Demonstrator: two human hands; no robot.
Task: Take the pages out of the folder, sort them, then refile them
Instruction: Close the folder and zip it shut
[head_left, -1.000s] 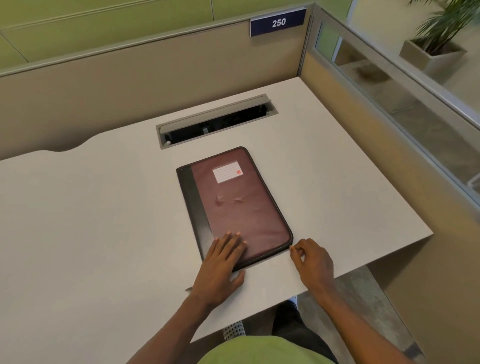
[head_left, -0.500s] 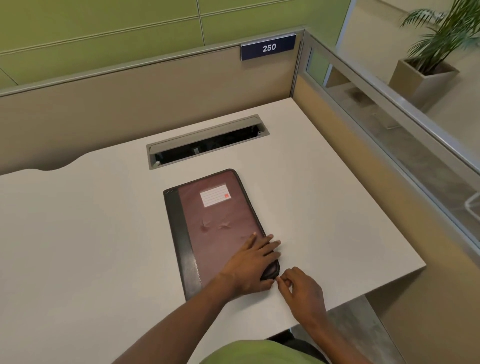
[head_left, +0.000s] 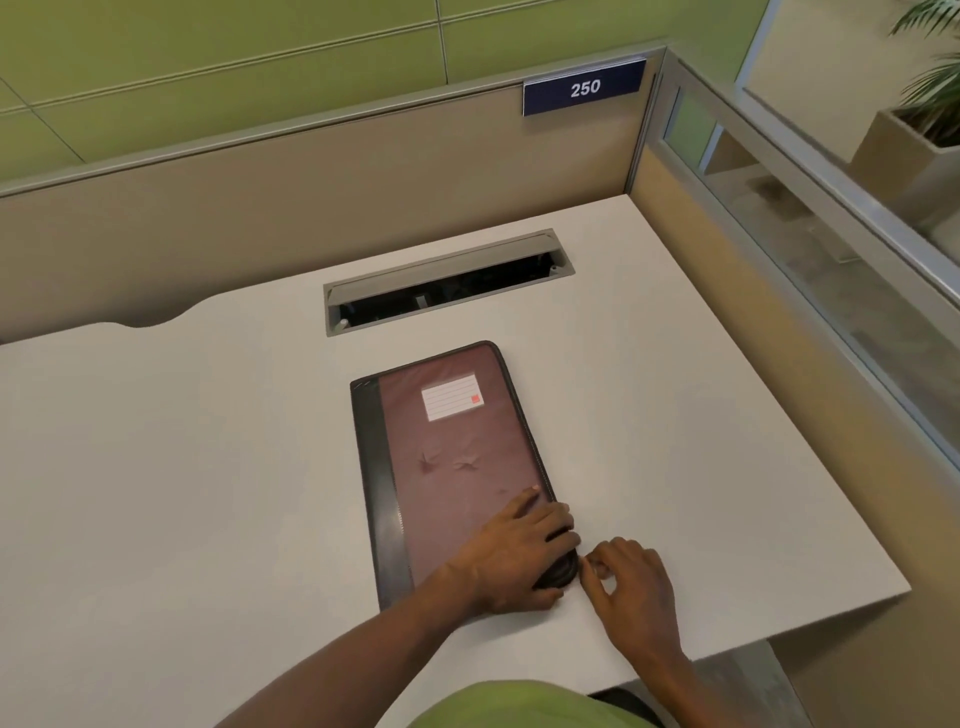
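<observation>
A maroon zip folder (head_left: 452, 457) with a black spine and a white label lies closed on the white desk (head_left: 182, 493). My left hand (head_left: 519, 556) rests flat on the folder's near right corner, fingers spread over the cover and edge. My right hand (head_left: 631, 587) sits just right of that corner, thumb and forefinger pinching something small at the folder's edge, likely the zip pull; the pull itself is too small to make out. No pages are visible.
A cable slot (head_left: 447, 283) with its lid raised lies behind the folder. Beige partition walls (head_left: 311, 182) close the desk at the back and right, with a "250" sign (head_left: 584, 88). The desk's near right edge drops off beside my right hand.
My left hand slid from the folder's near middle to its near right corner. My right hand closed in on that corner and pinched at the edge. The head view shifted.
</observation>
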